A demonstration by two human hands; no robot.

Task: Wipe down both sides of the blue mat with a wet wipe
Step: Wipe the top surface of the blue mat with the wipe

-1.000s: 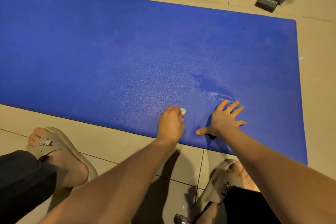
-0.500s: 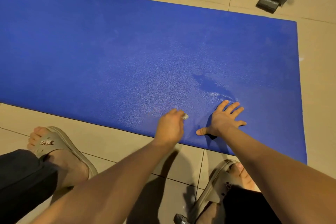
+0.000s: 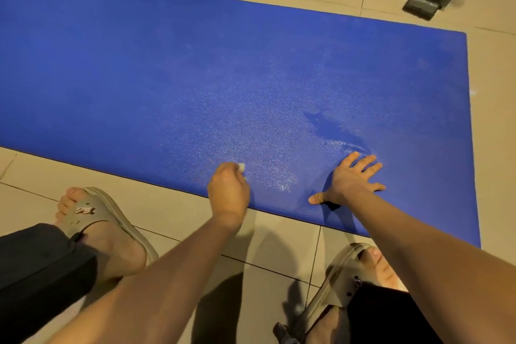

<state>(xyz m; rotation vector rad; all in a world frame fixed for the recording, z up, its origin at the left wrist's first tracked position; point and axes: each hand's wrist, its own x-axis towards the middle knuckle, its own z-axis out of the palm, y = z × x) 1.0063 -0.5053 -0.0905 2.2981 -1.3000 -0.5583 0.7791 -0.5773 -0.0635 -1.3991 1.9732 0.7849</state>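
Head view, blue mat (image 3: 195, 70) on tiled floor (image 3: 173, 218), left hand (image 3: 229, 193) pinching wet wipe (image 3: 241, 167), right hand (image 3: 351, 181) splayed

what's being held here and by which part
The left hand pinches a wadded wet wipe at its fingertips, only a white corner showing; right hand holds nothing, flat on the blue mat.

No legible text — sandal emblem (image 3: 84, 210) unreadable

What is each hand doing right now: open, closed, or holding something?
Left hand: closed, pinching the wet wipe against the blue mat.
Right hand: open, fingers spread, pressing flat on the mat.
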